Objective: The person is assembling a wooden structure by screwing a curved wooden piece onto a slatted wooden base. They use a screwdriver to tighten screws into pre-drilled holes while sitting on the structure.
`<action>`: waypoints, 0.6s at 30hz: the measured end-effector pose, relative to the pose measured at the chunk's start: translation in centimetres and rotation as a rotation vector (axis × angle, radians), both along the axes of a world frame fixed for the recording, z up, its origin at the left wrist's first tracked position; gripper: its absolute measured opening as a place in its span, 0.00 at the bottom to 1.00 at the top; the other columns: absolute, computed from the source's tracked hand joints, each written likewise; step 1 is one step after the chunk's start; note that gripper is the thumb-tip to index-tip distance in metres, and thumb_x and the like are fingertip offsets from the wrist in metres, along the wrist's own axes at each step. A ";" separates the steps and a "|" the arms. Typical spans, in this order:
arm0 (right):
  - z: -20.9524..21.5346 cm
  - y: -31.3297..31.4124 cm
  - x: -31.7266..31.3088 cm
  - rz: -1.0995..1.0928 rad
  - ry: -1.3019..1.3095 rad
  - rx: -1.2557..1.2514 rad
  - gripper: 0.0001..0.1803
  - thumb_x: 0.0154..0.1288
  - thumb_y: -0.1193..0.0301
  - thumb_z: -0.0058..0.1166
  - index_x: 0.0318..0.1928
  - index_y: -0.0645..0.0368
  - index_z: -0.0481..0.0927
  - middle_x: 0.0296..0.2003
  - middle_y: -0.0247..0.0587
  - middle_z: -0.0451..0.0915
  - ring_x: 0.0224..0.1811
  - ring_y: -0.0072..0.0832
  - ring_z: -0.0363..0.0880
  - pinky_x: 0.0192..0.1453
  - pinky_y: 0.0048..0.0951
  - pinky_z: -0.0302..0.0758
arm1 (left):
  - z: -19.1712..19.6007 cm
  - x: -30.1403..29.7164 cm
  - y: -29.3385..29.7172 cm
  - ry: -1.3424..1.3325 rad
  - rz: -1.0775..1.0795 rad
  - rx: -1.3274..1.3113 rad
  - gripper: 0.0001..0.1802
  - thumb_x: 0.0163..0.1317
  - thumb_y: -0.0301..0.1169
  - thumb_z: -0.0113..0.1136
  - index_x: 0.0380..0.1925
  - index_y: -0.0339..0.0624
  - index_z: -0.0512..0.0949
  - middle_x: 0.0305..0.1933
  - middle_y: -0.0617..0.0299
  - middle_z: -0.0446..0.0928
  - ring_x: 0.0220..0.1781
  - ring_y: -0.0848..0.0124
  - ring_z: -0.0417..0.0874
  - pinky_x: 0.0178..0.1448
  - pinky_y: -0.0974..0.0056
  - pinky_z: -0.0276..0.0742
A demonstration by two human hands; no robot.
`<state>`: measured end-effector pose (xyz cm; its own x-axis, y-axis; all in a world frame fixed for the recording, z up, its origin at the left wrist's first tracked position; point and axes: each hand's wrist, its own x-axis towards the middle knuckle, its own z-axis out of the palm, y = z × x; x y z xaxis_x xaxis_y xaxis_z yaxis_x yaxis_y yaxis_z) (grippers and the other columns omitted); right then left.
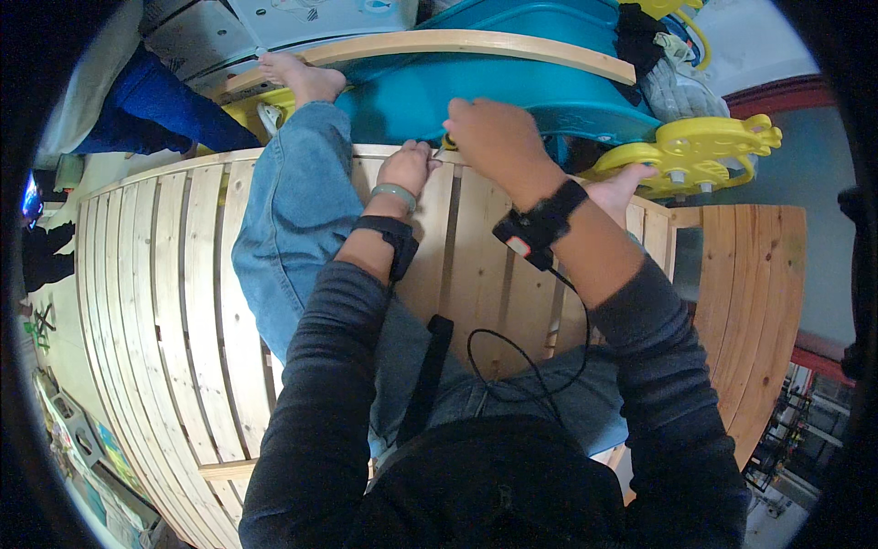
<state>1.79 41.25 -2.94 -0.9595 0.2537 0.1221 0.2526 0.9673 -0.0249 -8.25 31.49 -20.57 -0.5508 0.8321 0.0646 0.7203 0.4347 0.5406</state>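
Note:
I sit on a platform of pale wooden slats (192,302). At its far edge my right hand (498,142) is closed in a fist, slightly blurred, around what looks like a screwdriver (448,143). A bit of its yellow-and-black handle and a thin metal shaft show, tilted down to the left toward the edge board. Just left of the shaft, my left hand (409,169) rests at the board with its fingers pinched together by the tip. Whatever those fingers hold is hidden.
A loose wooden rail (439,41) spans a blue plastic slide (421,101) beyond the edge. Yellow plastic parts (686,156) stand at the right. A person in blue trousers (174,105) is at the upper left. A black cable (521,361) loops over my lap.

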 end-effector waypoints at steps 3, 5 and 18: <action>1.2 0.9 2.5 -0.126 0.114 -0.088 0.14 0.67 0.59 0.47 0.35 0.57 0.76 0.30 0.46 0.80 0.34 0.45 0.80 0.36 0.44 0.75 | 0.9 0.2 0.0 0.060 0.092 -0.072 0.17 0.63 0.45 0.53 0.31 0.42 0.78 0.36 0.49 0.77 0.40 0.51 0.80 0.44 0.49 0.75; 1.2 1.6 4.9 -0.300 0.139 -0.233 0.14 0.66 0.59 0.48 0.36 0.57 0.77 0.33 0.49 0.81 0.36 0.47 0.80 0.38 0.46 0.75 | 1.9 -0.2 0.2 0.068 0.147 -0.076 0.20 0.63 0.48 0.52 0.30 0.41 0.78 0.35 0.48 0.77 0.39 0.50 0.79 0.43 0.49 0.75; -7.5 3.2 19.0 -0.767 0.245 -1.067 0.20 0.67 0.56 0.50 0.38 0.64 0.77 0.25 0.39 0.79 0.25 0.26 0.80 0.34 0.29 0.74 | 17.5 -6.4 -15.3 -1.010 0.305 1.142 0.10 0.69 0.39 0.50 0.32 0.46 0.71 0.26 0.69 0.66 0.25 0.78 0.65 0.31 0.71 0.65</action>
<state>20.81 44.48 -10.40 -0.5141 0.7938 -0.3249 0.6006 0.0627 -0.7971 -14.60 16.18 -3.03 -0.8880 0.4538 0.0742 -0.1703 -0.4745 0.8636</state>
